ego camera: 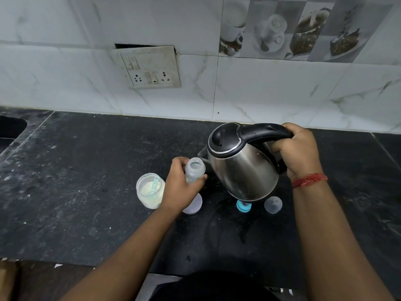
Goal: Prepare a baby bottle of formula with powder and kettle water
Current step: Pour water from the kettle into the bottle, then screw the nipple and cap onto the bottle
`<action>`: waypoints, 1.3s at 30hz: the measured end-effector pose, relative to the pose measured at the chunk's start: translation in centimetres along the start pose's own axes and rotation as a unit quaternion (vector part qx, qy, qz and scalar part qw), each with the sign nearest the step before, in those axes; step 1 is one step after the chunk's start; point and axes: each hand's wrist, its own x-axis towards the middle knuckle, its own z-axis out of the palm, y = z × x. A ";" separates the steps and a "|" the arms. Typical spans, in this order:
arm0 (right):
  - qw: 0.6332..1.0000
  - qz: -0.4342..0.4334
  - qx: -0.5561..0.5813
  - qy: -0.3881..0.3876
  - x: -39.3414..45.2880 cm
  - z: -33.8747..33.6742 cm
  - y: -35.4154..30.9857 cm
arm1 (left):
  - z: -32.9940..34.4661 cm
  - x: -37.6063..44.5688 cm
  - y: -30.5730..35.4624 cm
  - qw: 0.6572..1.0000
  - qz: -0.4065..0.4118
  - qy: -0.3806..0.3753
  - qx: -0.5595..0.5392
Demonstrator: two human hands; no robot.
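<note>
Black stone counter [86,192], marble-tiled wall. Head view: water stage — clear plastic baby bottle [194,171] uncapped, fill level unclear; open glass jar of white powder [149,191] beside it, nipple and cap off. Left hand [180,190] grips bottle; right hand [297,148] wraps steel kettle [240,166] handle, tilted bottleward.

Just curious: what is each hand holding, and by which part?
The left hand grips the bottle round its body. The right hand grips the kettle by its black handle.
</note>
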 end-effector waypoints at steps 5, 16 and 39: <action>0.995 0.041 0.095 0.011 1.2 2.9 2.5 | -0.2 -0.4 -0.7 1.000 -0.004 -0.007 -0.013; 0.979 0.113 0.168 -0.007 6.5 9.7 7.1 | -0.8 -1.7 -2.3 0.999 -0.025 -0.015 -0.023; 0.977 -0.050 -0.206 0.031 0.6 4.5 11.4 | 0.1 -2.9 -1.6 0.998 0.001 -0.052 -0.020</action>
